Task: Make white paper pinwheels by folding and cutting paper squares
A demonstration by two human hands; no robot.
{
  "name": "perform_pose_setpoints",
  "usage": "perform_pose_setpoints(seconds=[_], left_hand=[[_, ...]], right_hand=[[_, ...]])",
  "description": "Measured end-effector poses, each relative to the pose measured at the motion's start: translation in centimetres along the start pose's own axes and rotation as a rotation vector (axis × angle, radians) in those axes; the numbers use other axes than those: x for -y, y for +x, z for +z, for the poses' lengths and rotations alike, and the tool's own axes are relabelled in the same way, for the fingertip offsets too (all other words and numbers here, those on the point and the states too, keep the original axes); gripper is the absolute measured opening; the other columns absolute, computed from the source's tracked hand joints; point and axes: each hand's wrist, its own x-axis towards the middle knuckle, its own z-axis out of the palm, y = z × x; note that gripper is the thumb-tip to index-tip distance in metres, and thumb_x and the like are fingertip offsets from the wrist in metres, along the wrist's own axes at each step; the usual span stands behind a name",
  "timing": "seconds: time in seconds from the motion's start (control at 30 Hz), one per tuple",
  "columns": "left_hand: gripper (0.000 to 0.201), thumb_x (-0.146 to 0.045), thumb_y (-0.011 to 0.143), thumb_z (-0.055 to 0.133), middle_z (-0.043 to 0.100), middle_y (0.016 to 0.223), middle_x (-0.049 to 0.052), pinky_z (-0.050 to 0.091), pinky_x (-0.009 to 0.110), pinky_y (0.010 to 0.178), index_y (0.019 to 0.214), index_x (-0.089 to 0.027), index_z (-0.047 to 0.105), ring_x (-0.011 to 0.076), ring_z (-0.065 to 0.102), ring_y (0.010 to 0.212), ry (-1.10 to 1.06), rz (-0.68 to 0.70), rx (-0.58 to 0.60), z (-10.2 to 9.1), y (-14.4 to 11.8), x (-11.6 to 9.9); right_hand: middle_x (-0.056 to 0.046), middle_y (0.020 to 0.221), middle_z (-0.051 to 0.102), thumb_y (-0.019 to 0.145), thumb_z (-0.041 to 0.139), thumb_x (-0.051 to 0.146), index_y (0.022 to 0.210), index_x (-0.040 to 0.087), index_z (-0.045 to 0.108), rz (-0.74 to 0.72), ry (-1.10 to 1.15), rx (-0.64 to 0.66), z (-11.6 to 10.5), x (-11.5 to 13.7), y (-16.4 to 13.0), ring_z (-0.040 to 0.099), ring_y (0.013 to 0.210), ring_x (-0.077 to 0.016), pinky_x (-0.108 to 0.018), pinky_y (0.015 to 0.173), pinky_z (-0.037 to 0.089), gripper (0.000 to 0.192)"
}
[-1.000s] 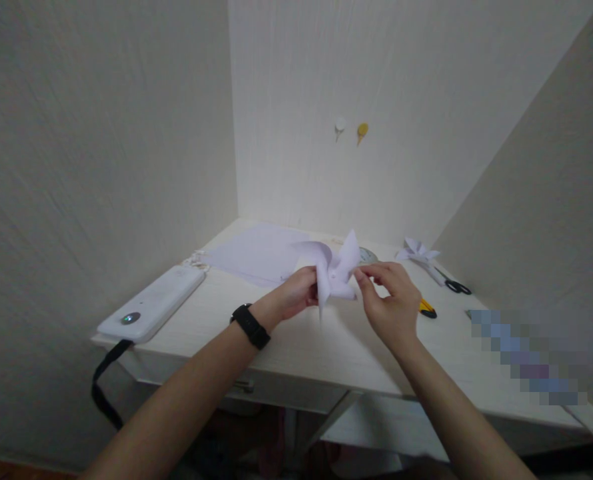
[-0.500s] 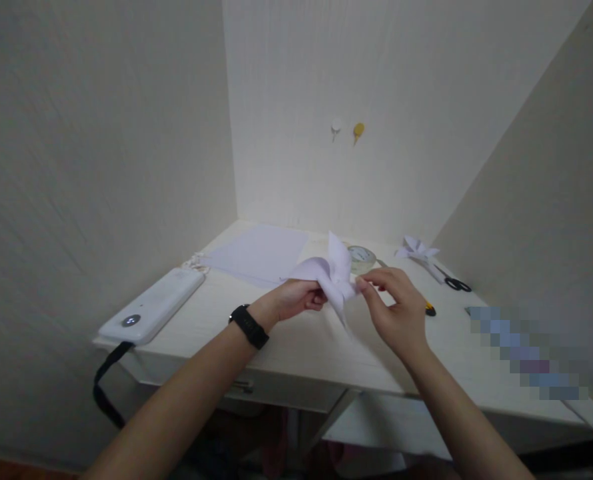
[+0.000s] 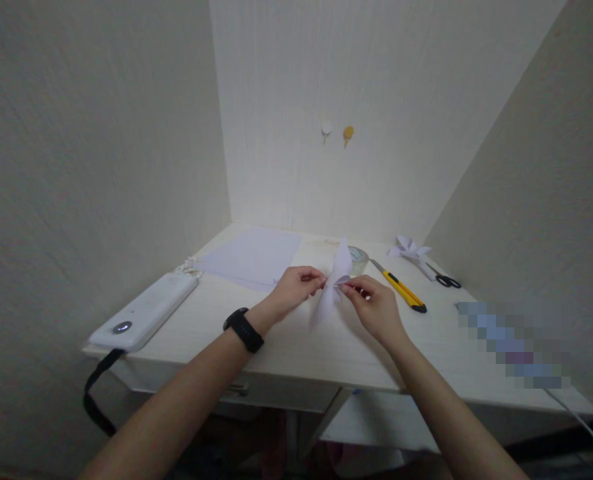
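Observation:
A white paper pinwheel is held up above the desk, turned almost edge-on, with one blade pointing up and another hanging down. My left hand, with a black watch on its wrist, pinches it near the middle from the left. My right hand grips it from the other side between thumb and fingertips, close to its centre. The exact spot under the fingertips is hidden. Just behind the pinwheel stands a roll of clear tape. To the right of the tape lies a yellow utility knife, its blade pointing away.
White paper sheets lie at the back left of the desk. Nearer the left edge is a white device with a black strap. A second paper pinwheel and black-handled scissors are at the back right, beyond a pixelated item.
The pinwheel has turned from facing me to nearly edge-on. My left hand has shifted to its side, and my right hand has moved slightly left, uncovering the utility knife.

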Motion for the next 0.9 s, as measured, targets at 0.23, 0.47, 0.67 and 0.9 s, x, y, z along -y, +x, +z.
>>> perform_pose_setpoints(seconds=[0.23, 0.47, 0.67, 0.9], left_hand=[[0.01, -0.024, 0.076, 0.067, 0.065, 0.064, 0.001, 0.04, 0.024, 0.059, 0.075, -0.016, 0.072, 0.0126, 0.055, 0.062, 0.063, 0.088, -0.092, 0.2, -0.1, -0.8], [0.007, -0.018, 0.076, 0.068, 0.069, 0.068, 0.002, 0.045, 0.025, 0.065, 0.072, -0.016, 0.073, 0.0135, 0.059, 0.064, 0.143, 0.121, -0.07, 0.5, -0.1, -0.8], [0.014, -0.029, 0.08, 0.068, 0.073, 0.076, 0.005, 0.046, 0.027, 0.069, 0.077, -0.016, 0.074, 0.0163, 0.063, 0.072, 0.244, 0.202, -0.154, 1.2, 0.2, -0.2], [0.017, -0.033, 0.081, 0.067, 0.074, 0.077, 0.004, 0.047, 0.027, 0.066, 0.08, -0.018, 0.075, 0.0165, 0.064, 0.07, 0.304, 0.289, -0.233, 2.7, 1.0, -1.6]], right_hand=[[-0.005, 0.077, 0.074, 0.077, 0.065, 0.037, 0.076, 0.021, 0.076, 0.105, 0.099, -0.061, 1.2, 0.1, 0.0, 0.06, 0.064, -0.0177, -0.031, 0.064, 0.047, 0.02], [-0.004, 0.07, 0.073, 0.07, 0.066, 0.034, 0.071, 0.021, 0.075, 0.141, 0.176, -0.05, 1.2, -0.5, 0.6, 0.06, 0.061, -0.0186, -0.031, 0.062, 0.046, 0.016], [-0.004, 0.07, 0.073, 0.066, 0.066, 0.031, 0.071, 0.019, 0.073, 0.186, 0.282, -0.002, 0.9, -1.0, 1.5, 0.061, 0.063, -0.0201, -0.032, 0.063, 0.046, 0.015], [0.0, 0.057, 0.061, 0.059, 0.069, 0.028, 0.058, 0.019, 0.063, 0.354, 0.569, -0.037, 0.7, -2.5, 2.3, 0.049, 0.054, -0.0134, -0.026, 0.052, 0.038, 0.011]])
